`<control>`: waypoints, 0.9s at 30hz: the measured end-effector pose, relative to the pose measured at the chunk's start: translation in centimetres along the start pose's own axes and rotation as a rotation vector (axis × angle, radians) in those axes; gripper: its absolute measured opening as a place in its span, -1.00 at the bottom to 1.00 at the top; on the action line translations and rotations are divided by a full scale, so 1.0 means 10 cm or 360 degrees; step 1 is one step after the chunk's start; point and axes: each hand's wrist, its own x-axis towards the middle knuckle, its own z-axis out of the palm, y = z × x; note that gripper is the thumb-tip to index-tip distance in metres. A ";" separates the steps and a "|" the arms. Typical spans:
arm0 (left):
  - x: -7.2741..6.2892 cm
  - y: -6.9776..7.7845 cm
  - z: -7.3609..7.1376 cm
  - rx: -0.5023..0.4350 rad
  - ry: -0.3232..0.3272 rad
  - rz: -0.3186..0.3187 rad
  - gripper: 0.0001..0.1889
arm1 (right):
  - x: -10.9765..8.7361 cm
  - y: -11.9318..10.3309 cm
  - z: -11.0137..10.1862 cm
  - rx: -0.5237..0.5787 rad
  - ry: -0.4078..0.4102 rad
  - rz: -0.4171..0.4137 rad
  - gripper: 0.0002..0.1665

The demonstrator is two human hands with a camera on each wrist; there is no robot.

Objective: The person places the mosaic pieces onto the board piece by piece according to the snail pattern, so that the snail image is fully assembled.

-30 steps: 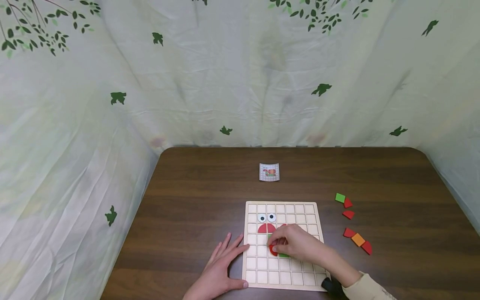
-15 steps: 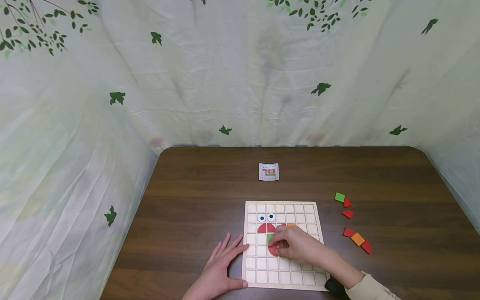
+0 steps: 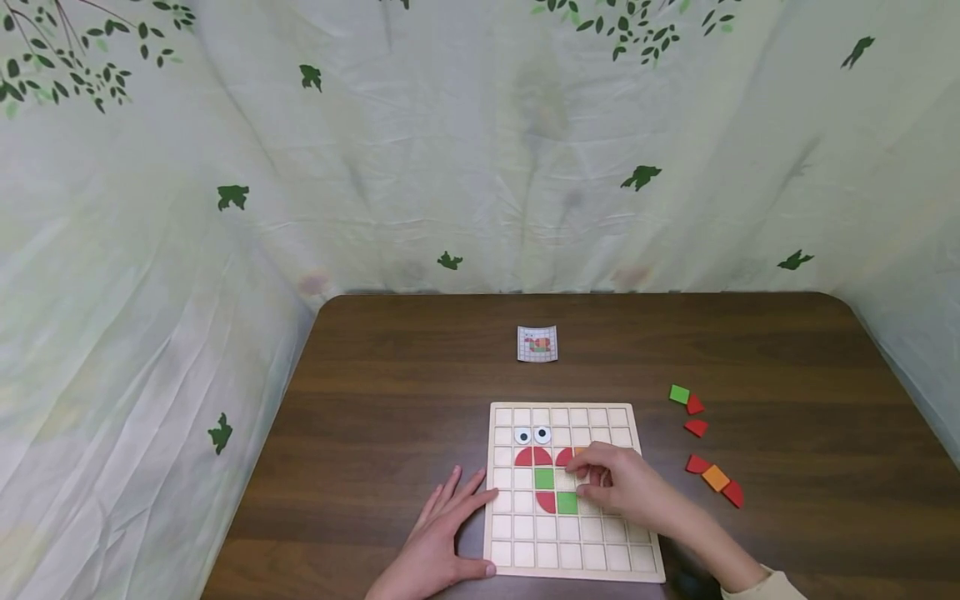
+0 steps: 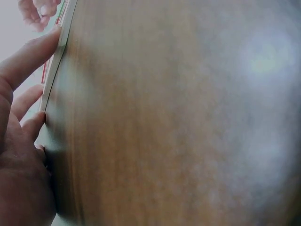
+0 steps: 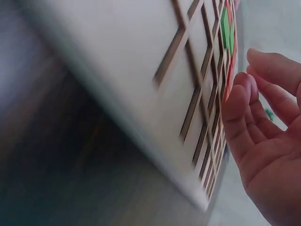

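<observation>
A pale gridded board (image 3: 525, 531) lies on the table. Two eye pieces (image 3: 542, 435) sit in its upper rows above two red quarter-rounds (image 3: 533, 457) forming a half circle. Below them are a green square (image 3: 543, 478), another red quarter-round (image 3: 546, 502) and a second green square (image 3: 567, 503). My right hand (image 3: 630, 492) hovers over the board's right part, fingers loosely bent with nothing between them; it partly covers a red piece (image 3: 564, 457) and an orange one. With spread fingers, my left hand (image 3: 442, 546) touches the board's left edge, also seen in the left wrist view.
Right of the board lie several loose pieces: a green square (image 3: 679, 394), an orange square (image 3: 716, 478) and red quarter-rounds (image 3: 696, 428). A small card (image 3: 537, 344) with a coloured grid picture lies behind the board. A leaf-patterned curtain (image 3: 480, 167) hangs beyond the table.
My right hand has let go of the red quarter-round, which now lies in a cell left of the lower green square, and has moved right. The left hand stays at the board's edge.
</observation>
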 end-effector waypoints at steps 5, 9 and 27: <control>-0.01 0.00 0.00 -0.0009 -0.0004 -0.0006 -0.10 | -0.17 0.10 -0.14 -0.0029 0.0096 0.0095 -0.72; -0.01 0.00 -0.01 -0.0012 -0.0008 -0.0020 -0.10 | -0.32 0.20 -0.24 -0.0030 0.0217 0.0087 -0.74; -0.01 0.00 0.01 -0.0004 0.0015 -0.0008 -0.10 | -0.79 0.66 -0.60 -0.0593 0.0614 0.0070 -0.53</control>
